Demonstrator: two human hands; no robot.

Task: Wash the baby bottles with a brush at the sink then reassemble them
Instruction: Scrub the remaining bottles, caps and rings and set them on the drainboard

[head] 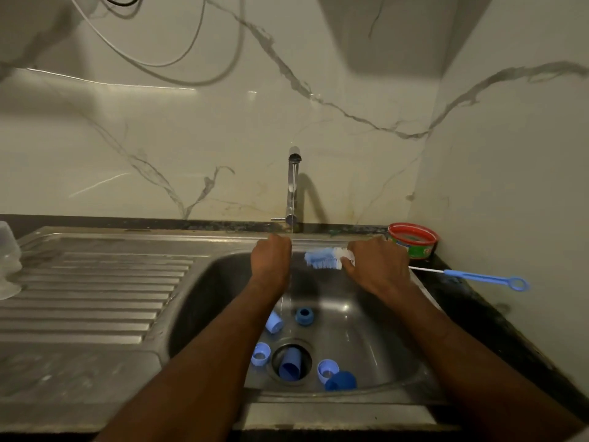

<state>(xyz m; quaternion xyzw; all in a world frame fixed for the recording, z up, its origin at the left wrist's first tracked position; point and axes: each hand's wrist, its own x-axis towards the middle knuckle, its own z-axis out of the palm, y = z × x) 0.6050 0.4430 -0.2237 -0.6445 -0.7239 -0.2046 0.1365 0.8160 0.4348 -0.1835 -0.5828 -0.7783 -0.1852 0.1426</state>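
Observation:
My right hand point(377, 266) grips a blue and white bottle brush point(322, 259) right behind its bristles, over the back of the sink basin point(366, 314). The brush's thin wire and blue loop handle point(484, 277) stick out to the right over the counter. My left hand point(271, 260) is curled beside the thin stream of water from the tap point(293, 186), and what is in it is hidden. Several blue bottle parts lie in the basin: a light cap point(274, 322), a ring point(304, 315), a cap in the drain point(290, 365) and a dark cap point(341, 381).
A clear bottle point(8, 260) stands upside down at the left edge of the ribbed steel drainboard point(95, 298). A red-rimmed tub point(412, 239) sits in the back right corner. Marble walls close in behind and on the right.

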